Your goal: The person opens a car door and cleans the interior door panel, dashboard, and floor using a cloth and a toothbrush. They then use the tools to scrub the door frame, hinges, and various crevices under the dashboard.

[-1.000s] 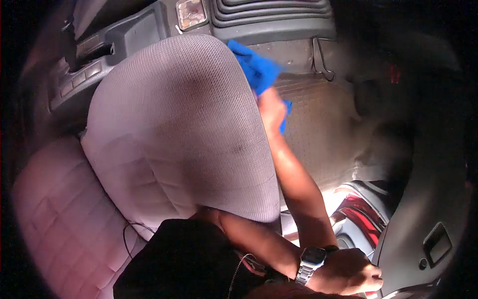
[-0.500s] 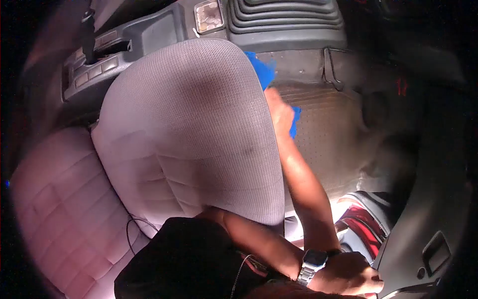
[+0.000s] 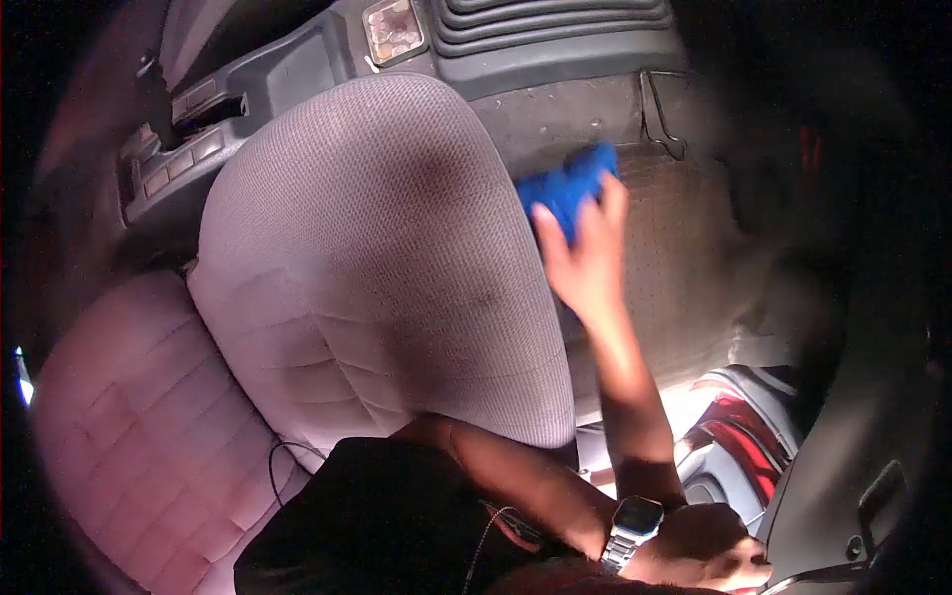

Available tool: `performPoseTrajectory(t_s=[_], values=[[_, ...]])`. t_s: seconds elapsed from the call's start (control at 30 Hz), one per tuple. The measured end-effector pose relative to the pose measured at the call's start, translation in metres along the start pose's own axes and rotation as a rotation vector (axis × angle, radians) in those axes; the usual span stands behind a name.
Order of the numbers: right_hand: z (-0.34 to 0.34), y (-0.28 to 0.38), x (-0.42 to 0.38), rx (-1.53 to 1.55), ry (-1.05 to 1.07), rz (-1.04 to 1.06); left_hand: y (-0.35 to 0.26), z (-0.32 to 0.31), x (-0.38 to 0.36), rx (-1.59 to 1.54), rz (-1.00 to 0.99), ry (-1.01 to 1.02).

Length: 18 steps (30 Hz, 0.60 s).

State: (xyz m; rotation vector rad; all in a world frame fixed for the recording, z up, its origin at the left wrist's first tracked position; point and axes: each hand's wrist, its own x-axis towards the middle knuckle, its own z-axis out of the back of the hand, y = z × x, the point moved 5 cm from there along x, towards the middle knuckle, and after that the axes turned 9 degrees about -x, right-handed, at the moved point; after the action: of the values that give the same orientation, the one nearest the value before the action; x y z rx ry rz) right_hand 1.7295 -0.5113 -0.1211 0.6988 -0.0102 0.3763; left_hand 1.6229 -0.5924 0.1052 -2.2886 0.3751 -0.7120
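Beside the fabric seat cushion (image 3: 377, 228), the right hand (image 3: 593, 256) holds a bunched blue cloth (image 3: 561, 196), which a loose fingertip grip could drop onto the floor covering (image 3: 676, 260); the left hand's (image 3: 709, 545) hold is unclear.

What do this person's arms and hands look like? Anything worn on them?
The left hand and right hand wear no gloves, and the forearms are bare. The left one wears a silver watch with a linked metal band and a dark, squarish face; nothing shows on the right. The shirt is black.
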Motion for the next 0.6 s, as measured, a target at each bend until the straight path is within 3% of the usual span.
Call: performPoseTrajectory(t_s=[0.03,0.07,0.1,0.2,0.27,0.4,0.43,0.5,0.53,0.6], values=[[-0.037,0.002,0.008,-0.236,-0.001,0.002,-0.001,0.001,-0.001,0.010,0.005,0.005],[-0.053,0.015,0.025,-0.120,0.054,-0.125,-0.002,0.003,-0.002,0.019,0.009,0.008],[-0.065,0.020,0.026,-0.267,0.057,0.012,-0.003,0.006,-0.002,0.027,0.010,0.007],[-0.060,0.007,-0.012,-0.233,0.168,0.073,-0.009,0.017,-0.003,0.034,0.020,-0.021],[-0.057,-0.007,-0.047,-0.287,0.463,0.007,-0.013,0.021,-0.001,0.042,0.013,-0.030],[-0.047,-0.009,-0.038,-0.445,0.616,0.004,-0.022,0.035,-0.002,0.081,-0.013,-0.062],[-0.047,-0.006,-0.024,-0.440,0.628,0.001,-0.023,0.036,-0.003,0.084,-0.010,-0.073],[-0.031,0.014,0.011,-0.210,0.090,0.166,-0.021,0.033,-0.002,0.097,-0.013,-0.082],[-0.037,0.013,0.009,-0.209,0.092,0.165,-0.021,0.032,-0.002,0.107,-0.016,-0.084],[-0.062,0.001,-0.005,-0.219,0.297,0.059,-0.022,0.031,-0.002,0.123,-0.019,-0.088]])
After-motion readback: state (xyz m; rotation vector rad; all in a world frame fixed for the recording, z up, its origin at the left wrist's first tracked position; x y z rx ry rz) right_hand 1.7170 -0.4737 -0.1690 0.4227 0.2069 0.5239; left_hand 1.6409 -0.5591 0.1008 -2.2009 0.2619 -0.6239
